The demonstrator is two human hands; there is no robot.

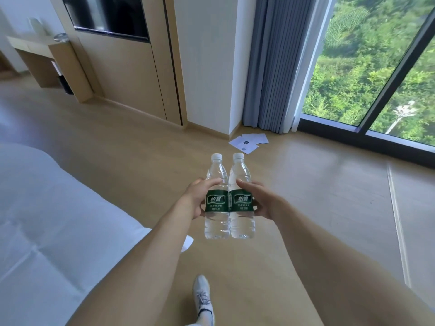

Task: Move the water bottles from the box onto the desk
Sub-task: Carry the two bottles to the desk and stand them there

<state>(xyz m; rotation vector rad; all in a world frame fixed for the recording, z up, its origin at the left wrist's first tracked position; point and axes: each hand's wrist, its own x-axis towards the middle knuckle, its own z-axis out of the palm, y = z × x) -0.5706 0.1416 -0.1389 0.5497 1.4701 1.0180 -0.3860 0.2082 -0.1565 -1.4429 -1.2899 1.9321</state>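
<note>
Hotel-type room, light wood floor [141, 147]. Nearest: one white sneaker [203, 295] on the floor, white bed [47, 220] just to the left. Both arms out front, mid-air over the floor. Left hand [196, 198] wraps the left bottle [217, 198], thumb across the shoulder above the green label, fingers hidden behind. Right hand [263, 201] does the same on the right bottle [241, 198]. Bottles upright, full, capped, sides touching, nothing under them.

Further out: loose papers [249, 142] on the floor by the wall corner, grey curtain [270, 67], big window [376, 67]. Bench [35, 47] is far left, well apart from the hands. Box not in view.

Read: carry step, both bottles already out of the box. Next needs a turn left, a walk to the bench, then set both down upright on a free patch without knocking whatever sits there.
</note>
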